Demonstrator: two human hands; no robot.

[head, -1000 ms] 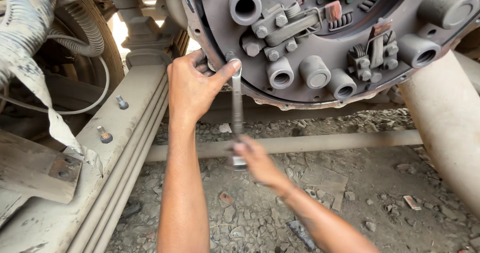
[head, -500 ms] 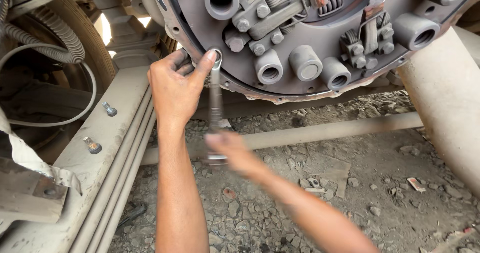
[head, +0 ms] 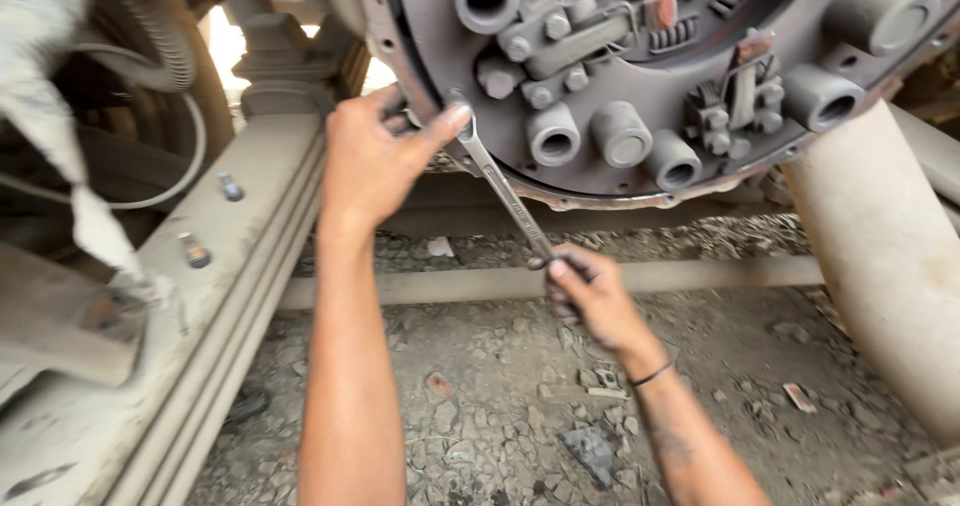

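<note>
Both hands on wrench (head: 505, 198). Left hand (head: 375, 156) pinches its head above; right hand (head: 590, 296) fists the handle end, axis slanting down-right

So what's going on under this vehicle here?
A person is working a wrench on the rim of a large round clutch-like metal assembly. The left hand presses the wrench's head against a fastener at the rim's lower left edge, thumb on top of it. The right hand grips the lower end of the handle, which slants down to the right. Below is gravel ground, with a frame rail at left.
</note>
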